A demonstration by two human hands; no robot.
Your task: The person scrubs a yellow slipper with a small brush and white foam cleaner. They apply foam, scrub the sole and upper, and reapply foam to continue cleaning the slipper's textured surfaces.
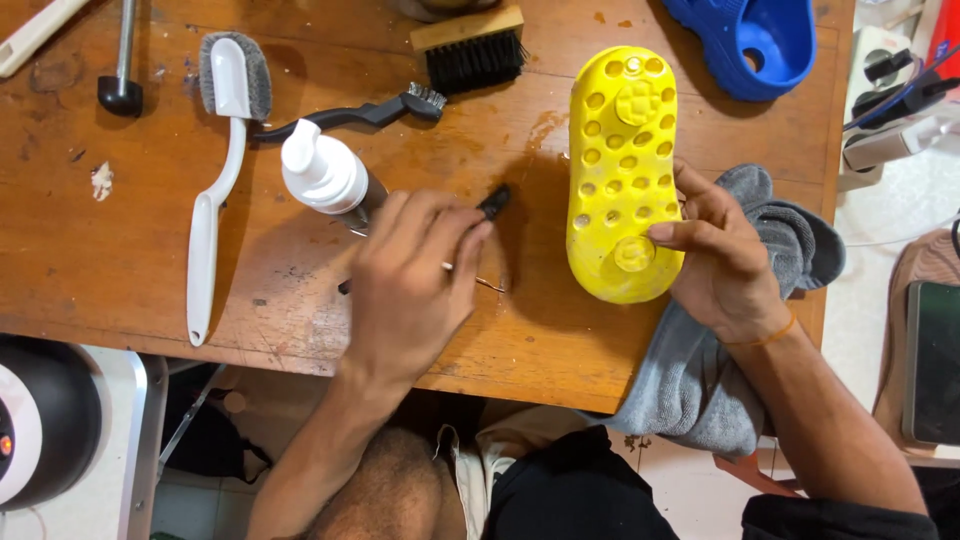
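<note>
Toward the wooden table's (80,250) left edge, a long white-handled brush (215,190), bristles up toward the far edge. Just right of it, a white pump bottle (322,172) on its side, with a black wire brush (350,115) beyond. Near the front edge, left hand (410,285), fingers pinched together on a small black-tipped tool (493,203). Right of centre, yellow shoe (622,170), sole up, heel clamped between thumb and fingers of right hand (725,260) over a grey cloth (700,380) draped off the right front corner. Blue shoe (750,40) at far right corner.

One head-worn camera looked almost straight down, close over the wooden bench (120,250) and the person's lap.
</note>
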